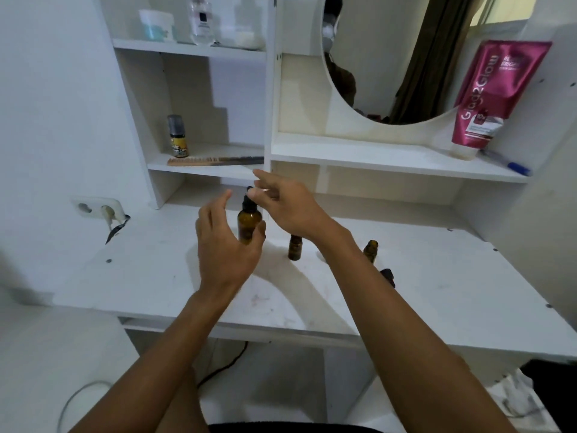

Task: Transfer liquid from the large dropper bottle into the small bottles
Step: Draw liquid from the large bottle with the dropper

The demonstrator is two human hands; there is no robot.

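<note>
The large amber dropper bottle [249, 223] with a black dropper cap [249, 200] stands upright on the white desk [437, 276]. My left hand [224, 245] cups it from the left, thumb pressed on its lower right side, fingers loosely spread. My right hand [282, 204] hovers at the cap, thumb tip touching the black bulb, fingers apart. A small amber bottle [294, 249] stands just right of the large one. A second small amber bottle [371, 250] and a dark third item [388, 276] show partly behind my right forearm.
Shelves rise behind the desk: a comb [215, 160] and a small yellow-labelled bottle [177, 135] on the left shelf, a pink tube [490, 95] and a blue pen [507, 164] on the right one under a round mirror [390, 57]. A wall socket [96, 207] sits at the left.
</note>
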